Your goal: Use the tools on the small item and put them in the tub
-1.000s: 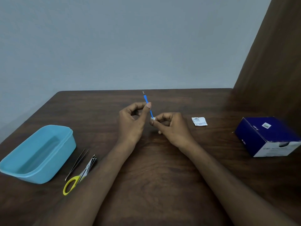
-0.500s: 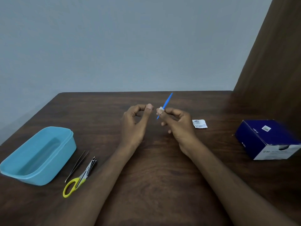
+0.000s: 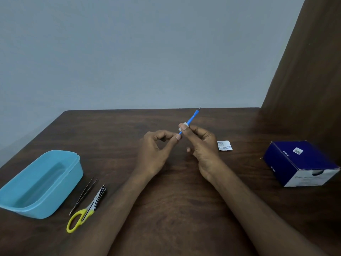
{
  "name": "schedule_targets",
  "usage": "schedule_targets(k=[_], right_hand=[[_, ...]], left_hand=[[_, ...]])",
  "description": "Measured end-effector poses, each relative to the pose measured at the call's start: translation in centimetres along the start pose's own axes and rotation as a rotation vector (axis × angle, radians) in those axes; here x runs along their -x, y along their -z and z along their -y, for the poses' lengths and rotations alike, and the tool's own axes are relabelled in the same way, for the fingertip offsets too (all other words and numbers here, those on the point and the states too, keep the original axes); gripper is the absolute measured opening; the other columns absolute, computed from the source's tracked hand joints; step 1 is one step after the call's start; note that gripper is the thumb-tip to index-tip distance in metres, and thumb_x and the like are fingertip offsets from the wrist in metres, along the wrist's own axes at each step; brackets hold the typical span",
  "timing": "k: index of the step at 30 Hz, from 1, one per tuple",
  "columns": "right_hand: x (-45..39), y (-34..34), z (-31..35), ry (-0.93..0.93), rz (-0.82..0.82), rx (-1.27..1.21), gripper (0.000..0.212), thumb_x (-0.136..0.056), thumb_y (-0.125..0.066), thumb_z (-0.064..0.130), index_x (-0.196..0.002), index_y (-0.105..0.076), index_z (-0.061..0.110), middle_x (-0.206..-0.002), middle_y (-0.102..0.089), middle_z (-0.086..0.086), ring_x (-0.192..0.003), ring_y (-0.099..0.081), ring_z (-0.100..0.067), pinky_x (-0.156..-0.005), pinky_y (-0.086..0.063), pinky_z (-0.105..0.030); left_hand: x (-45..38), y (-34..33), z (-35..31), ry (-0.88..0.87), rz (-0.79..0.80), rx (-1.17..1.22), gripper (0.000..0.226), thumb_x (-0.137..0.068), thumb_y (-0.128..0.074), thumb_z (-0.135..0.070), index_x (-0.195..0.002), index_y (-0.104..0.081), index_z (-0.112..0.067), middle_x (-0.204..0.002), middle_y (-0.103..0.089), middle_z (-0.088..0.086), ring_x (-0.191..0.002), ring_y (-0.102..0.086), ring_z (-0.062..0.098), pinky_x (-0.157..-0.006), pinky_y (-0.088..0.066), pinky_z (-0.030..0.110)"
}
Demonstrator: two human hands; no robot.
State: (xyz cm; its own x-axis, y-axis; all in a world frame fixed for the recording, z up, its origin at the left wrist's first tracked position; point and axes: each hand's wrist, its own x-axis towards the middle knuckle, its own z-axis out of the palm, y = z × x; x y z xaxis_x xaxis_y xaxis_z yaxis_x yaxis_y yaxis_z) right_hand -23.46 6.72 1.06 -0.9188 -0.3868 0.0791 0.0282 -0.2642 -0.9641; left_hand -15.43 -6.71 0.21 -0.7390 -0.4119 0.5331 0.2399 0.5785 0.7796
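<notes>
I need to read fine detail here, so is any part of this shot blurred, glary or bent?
Head view: soft even light, no glare; the blue tool in the right hand looks fairly sharp; print on the navy box is too blurred to read; wide-angle lens bends the table edges.

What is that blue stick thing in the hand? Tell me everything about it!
The blue stick is thin and straight, plastic-looking, with a small dark metal-looking tip at its far end. It tilts up and away to the right, above the table. The right hand pinches its lower part through a small white pad. The left hand has its thumb at the bottom end.
</notes>
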Motion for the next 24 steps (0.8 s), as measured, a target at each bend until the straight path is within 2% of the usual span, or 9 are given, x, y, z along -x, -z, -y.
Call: schedule_targets(k=[6, 9, 12, 14, 17, 20, 22, 24], right_hand=[[-0.02, 0.14, 0.28, 0.014, -0.055, -0.038, 0.017, -0.090, -0.083, 0.033, -0.099, -0.083, 0.018, -0.089, -0.078, 0.017, -0.073, -0.060, 0.010, -0.064, -0.041, -0.027], [0.00, 0.21, 0.44, -0.006, -0.078, -0.088, 0.023, -0.089, -0.083, 0.033, -0.106, -0.083, 0.018, -0.092, -0.076, 0.017, -0.076, -0.057, 0.004, -0.063, -0.040, -0.025], [-0.05, 0.37, 0.66, -0.021, -0.084, -0.165, 0.021, -0.087, -0.083, 0.034, -0.104, -0.084, 0.022, -0.099, -0.074, 0.014, -0.083, -0.050, -0.004, -0.059, -0.038, -0.021], [-0.09, 0.43, 0.73, -0.029, -0.080, -0.173, 0.018, -0.086, -0.083, 0.036, -0.099, -0.084, 0.023, -0.101, -0.071, 0.011, -0.085, -0.049, -0.006, -0.058, -0.038, -0.022], [-0.13, 0.33, 0.66, -0.044, -0.070, -0.119, 0.014, -0.088, -0.083, 0.037, -0.096, -0.084, 0.025, -0.092, -0.066, 0.011, -0.080, -0.050, -0.005, -0.056, -0.038, -0.022], [-0.16, 0.22, 0.41, -0.044, -0.062, -0.062, 0.013, -0.090, -0.083, 0.036, -0.095, -0.082, 0.023, -0.080, -0.059, 0.013, -0.074, -0.049, -0.004, -0.054, -0.037, -0.022], [-0.18, 0.23, 0.33, -0.042, -0.054, -0.039, 0.014, -0.090, -0.083, 0.036, -0.095, -0.082, 0.023, -0.079, -0.059, 0.013, -0.073, -0.049, -0.003, -0.054, -0.037, -0.022], [-0.20, 0.23, 0.32, -0.040, -0.056, -0.043, 0.013, -0.089, -0.083, 0.036, -0.093, -0.082, 0.023, -0.081, -0.061, 0.012, -0.072, -0.049, -0.003, -0.055, -0.038, -0.022]], left_hand=[[0.16, 0.30, -0.20, -0.058, -0.065, -0.077, 0.003, -0.087, -0.087, -0.036, -0.089, -0.086, -0.033, -0.086, -0.079, -0.024, -0.090, -0.073, 0.000, -0.086, -0.048, 0.017], [0.11, 0.41, -0.31, -0.073, -0.076, -0.102, 0.005, -0.088, -0.087, -0.037, -0.090, -0.086, -0.032, -0.086, -0.079, -0.024, -0.090, -0.073, -0.001, -0.086, -0.046, 0.014], [0.19, 0.25, -0.41, -0.053, -0.056, -0.094, 0.007, -0.093, -0.082, -0.035, -0.089, -0.085, -0.031, -0.086, -0.078, -0.024, -0.092, -0.070, 0.000, -0.086, -0.041, 0.009], [0.21, 0.02, -0.26, -0.038, -0.039, -0.101, 0.010, -0.097, -0.077, -0.035, -0.090, -0.083, -0.031, -0.089, -0.078, -0.023, -0.094, -0.068, 0.006, -0.088, -0.042, 0.013], [0.12, -0.07, 0.04, -0.010, -0.024, -0.071, 0.016, -0.103, -0.071, -0.032, -0.091, -0.081, -0.029, -0.090, -0.078, -0.020, -0.093, -0.070, 0.009, -0.089, -0.048, 0.026], [0.06, -0.01, 0.17, 0.029, -0.043, -0.032, 0.024, -0.106, -0.066, -0.032, -0.089, -0.082, -0.026, -0.089, -0.079, -0.020, -0.090, -0.073, 0.006, -0.086, -0.050, 0.028], [0.01, -0.04, 0.22, 0.042, -0.052, -0.033, 0.027, -0.107, -0.064, -0.032, -0.087, -0.081, -0.026, -0.087, -0.079, -0.020, -0.087, -0.073, 0.003, -0.082, -0.049, 0.022], [0.02, -0.11, 0.08, 0.040, -0.047, -0.047, 0.030, -0.108, -0.062, -0.030, -0.084, -0.080, -0.025, -0.082, -0.079, -0.017, -0.083, -0.072, 0.001, -0.071, -0.044, 0.015]])
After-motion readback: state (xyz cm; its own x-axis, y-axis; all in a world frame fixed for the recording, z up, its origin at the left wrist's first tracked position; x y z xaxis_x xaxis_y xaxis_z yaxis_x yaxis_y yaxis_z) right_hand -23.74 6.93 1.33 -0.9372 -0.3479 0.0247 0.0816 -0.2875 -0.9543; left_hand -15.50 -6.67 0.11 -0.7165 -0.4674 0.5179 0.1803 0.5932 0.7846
